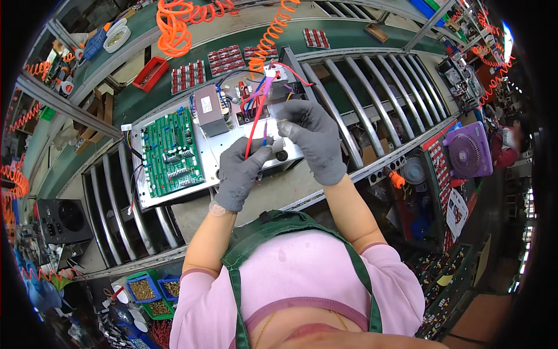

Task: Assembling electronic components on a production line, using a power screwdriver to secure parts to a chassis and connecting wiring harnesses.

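Note:
My left hand [239, 170], in a grey glove, is closed at the front edge of a white metal chassis [212, 145]. Its thumb and fingertip pinch a thin blue-purple wire [265, 135]. A thicker red cable [256, 128] runs down past these fingers from a bundle of coloured wires [264, 93]. Close by on the right, my gloved right hand [317, 142] has thumb and forefinger together; what they hold, if anything, is too small to tell. The chassis carries a green circuit board [170, 156] at left and a boxy grey transformer [210, 110] in the middle.
Metal rollers [363, 104] continue on the right of the chassis. Behind it lie several red-and-white component blocks [225, 60] and a red bin [150, 73]. Orange coiled hoses [174, 29] hang overhead. A purple fan [467, 150] stands at right, a black box [64, 221] at left.

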